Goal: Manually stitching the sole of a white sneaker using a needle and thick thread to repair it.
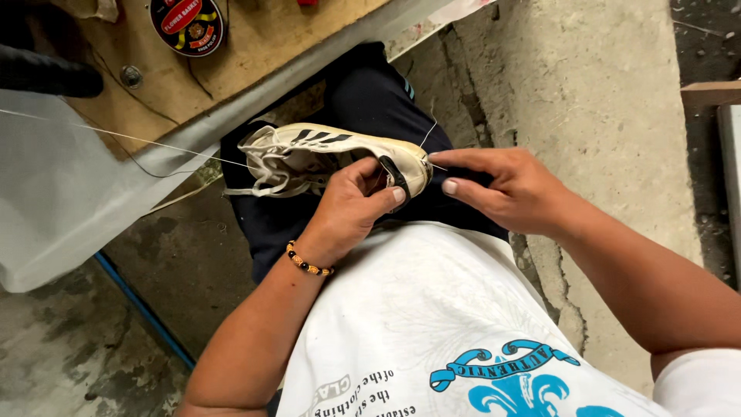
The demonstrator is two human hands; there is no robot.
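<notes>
On the person's lap, across a thigh clad in dark navy trousers [363,100], lies a worn white canvas sneaker with black side stripes [324,150], heel end nearest the body and toe end with loose laces away to the left of view. Its long axis runs roughly left to right across the frame, tilted slightly, with the heel toward the right hand and the sole edge turned up toward the camera. The left hand [347,212], wearing a bracelet of orange and black beads [309,265] at the wrist, is closed around the heel, thumb pressed beside the black heel tab; this grip appears intended to steady the shoe against the thigh. The right hand [505,189] rests just beside the heel, fingers extended and drawn together at the tips, apparently pinching something small at the sole edge; a needle cannot be made out. A thin pale thread [154,144] runs taut from the shoe leftward over a translucent plastic sheet [54,208], and a second short length rises from the heel. A scuffed plywood board [255,46] lies beyond the knee, over cracked concrete floor [602,93].
</notes>
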